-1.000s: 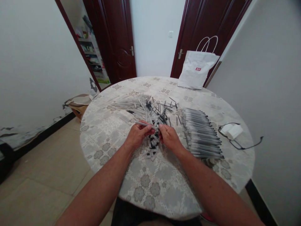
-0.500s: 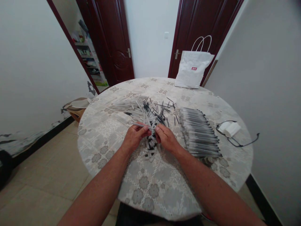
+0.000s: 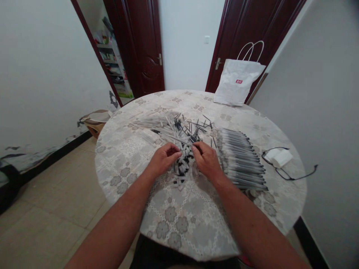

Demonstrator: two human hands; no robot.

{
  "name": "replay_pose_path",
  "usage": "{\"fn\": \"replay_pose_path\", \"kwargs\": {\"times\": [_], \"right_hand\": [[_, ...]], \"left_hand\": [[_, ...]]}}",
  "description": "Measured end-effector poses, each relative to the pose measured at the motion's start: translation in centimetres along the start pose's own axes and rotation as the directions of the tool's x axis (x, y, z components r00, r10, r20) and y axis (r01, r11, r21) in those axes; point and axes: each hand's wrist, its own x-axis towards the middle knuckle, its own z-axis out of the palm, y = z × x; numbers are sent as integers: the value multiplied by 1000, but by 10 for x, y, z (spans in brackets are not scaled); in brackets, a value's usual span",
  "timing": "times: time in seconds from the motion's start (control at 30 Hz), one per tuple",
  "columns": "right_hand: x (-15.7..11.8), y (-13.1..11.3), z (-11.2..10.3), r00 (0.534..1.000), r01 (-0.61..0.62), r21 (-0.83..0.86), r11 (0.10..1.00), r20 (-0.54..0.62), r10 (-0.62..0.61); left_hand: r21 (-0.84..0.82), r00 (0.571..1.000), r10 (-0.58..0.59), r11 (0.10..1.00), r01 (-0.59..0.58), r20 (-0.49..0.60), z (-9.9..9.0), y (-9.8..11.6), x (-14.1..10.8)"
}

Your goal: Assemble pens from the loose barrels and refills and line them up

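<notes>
My left hand is closed over the left side of a loose pile of white and black pen caps, thumb and forefinger drawn together. Whatever those fingertips hold is too small to make out. Across the pile, my right hand pinches near the end of a pale pen barrel, which slants up to the left. Just beyond the hands lie pale loose barrels and thin black refills. A neat stack of pens with dark ends rests right of my right hand.
The round table wears a patterned cloth. Black-framed glasses and a folded white tissue lie at its right side. A white paper bag stands at the far edge, before the doors.
Both hands held a pale barrel between them earlier; now they are farther apart, and my left fingers are off it. The whole view has shifted slightly.
</notes>
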Motion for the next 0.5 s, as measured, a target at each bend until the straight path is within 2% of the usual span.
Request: {"fn": "replay_pose_path", "kwargs": {"times": [0.1,0.17,0.3,0.5], "right_hand": [[4,9,-4,994,-10,-57,998,-108,4],[5,14,-5,991,-9,-69,998,-136,0],[5,16,-4,989,8,-62,998,-144,-17],[3,10,-4,988,34,-39,999,-148,-40]], "left_hand": [[297,992,98,948,-116,74,1,-5,-4],[401,981,144,897,-185,129,3,-10,-6],[490,970,179,839,-238,165,7,-18,-8],[476,973,181,850,-227,142,11,-18,-8]]}}
